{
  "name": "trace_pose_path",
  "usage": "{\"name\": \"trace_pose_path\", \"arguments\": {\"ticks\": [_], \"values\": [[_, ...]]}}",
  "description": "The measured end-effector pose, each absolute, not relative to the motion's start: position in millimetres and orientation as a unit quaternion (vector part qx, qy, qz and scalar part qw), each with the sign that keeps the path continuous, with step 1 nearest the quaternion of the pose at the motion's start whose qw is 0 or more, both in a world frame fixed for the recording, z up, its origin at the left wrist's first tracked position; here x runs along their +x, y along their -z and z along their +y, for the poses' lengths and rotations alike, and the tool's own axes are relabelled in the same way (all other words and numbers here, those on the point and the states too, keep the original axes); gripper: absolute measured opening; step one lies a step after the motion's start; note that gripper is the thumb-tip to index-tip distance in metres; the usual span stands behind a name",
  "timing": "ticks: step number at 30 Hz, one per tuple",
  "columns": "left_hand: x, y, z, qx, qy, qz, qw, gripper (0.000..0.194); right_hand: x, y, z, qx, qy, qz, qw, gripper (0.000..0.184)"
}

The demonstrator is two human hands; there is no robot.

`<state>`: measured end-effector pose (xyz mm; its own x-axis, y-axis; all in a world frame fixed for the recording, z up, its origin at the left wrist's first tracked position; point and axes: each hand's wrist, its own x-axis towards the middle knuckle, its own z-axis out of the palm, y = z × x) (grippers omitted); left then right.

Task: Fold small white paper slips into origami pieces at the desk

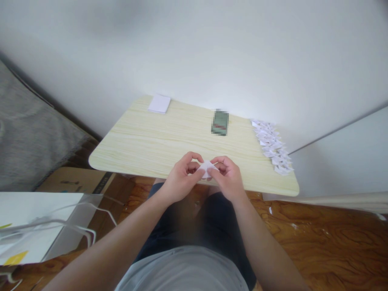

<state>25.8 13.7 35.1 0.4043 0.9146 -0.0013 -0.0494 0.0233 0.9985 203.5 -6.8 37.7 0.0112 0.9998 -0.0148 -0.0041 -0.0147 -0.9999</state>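
The left hand and right hand have fingers nearly closed, pinching the paper between them above the near edge of the desk. Its peak points forward from the thumbs; its long axis runs sideways.

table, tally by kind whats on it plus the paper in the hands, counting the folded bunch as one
White paper stack: 1
Pixelated green item: 1
Bunch of folded white papers: 1 (single pieces overlap too much to count)
White paper piece in left hand and right hand: 1
Total: 4
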Motion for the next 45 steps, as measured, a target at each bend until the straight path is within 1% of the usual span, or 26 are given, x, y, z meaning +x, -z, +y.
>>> {"name": "trace_pose_path", "arguments": {"ticks": [2,4,7,10,16,22,24,26,27,32,37,40,45], "values": [[26,-37,12,0.592,-0.399,0.371,0.594,0.029,202,-39,-7,-0.514,-0.488,-0.492,0.505,0.025],[25,-40,11,0.616,-0.4,0.368,0.57,0.025,202,-40,-7,-0.515,-0.476,-0.493,0.515,0.026],[23,-46,11,0.654,-0.387,0.36,0.542,0.019,204,-44,-9,-0.501,-0.475,-0.499,0.524,0.018],[21,-51,10,0.667,-0.382,0.359,0.529,0.02,210,-48,-11,-0.482,-0.499,-0.501,0.517,0.014],[19,-52,11,0.672,-0.383,0.358,0.523,0.015,216,-53,-14,-0.472,-0.521,-0.501,0.505,0.019],[18,-50,14,0.668,-0.381,0.371,0.52,0.016,220,-52,-14,-0.459,-0.536,-0.511,0.491,0.021],[18,-49,14,0.666,-0.386,0.383,0.511,0.017,222,-51,-14,-0.448,-0.534,-0.529,0.485,0.025],[18,-49,14,0.66,-0.394,0.393,0.504,0.018,223,-50,-15,-0.445,-0.523,-0.546,0.479,0.03],[19,-49,13,0.657,-0.397,0.396,0.504,0.018,224,-49,-15,-0.449,-0.516,-0.552,0.477,0.03],[18,-49,12,0.649,-0.406,0.393,0.51,0.019,223,-50,-17,-0.481,-0.485,-0.56,0.469,0.019],[18,-47,11,0.639,-0.424,0.348,0.54,0.017,223,-57,-20,-0.466,-0.448,-0.6,0.471,0.01],[18,-46,11,0.634,-0.426,0.35,0.542,0.013,223,-62,-21,-0.459,-0.402,-0.647,0.457,0.009],[16,-44,11,0.638,-0.418,0.342,0.548,0.016,225,-66,-20,-0.456,-0.352,-0.686,0.445,0.007]]}}
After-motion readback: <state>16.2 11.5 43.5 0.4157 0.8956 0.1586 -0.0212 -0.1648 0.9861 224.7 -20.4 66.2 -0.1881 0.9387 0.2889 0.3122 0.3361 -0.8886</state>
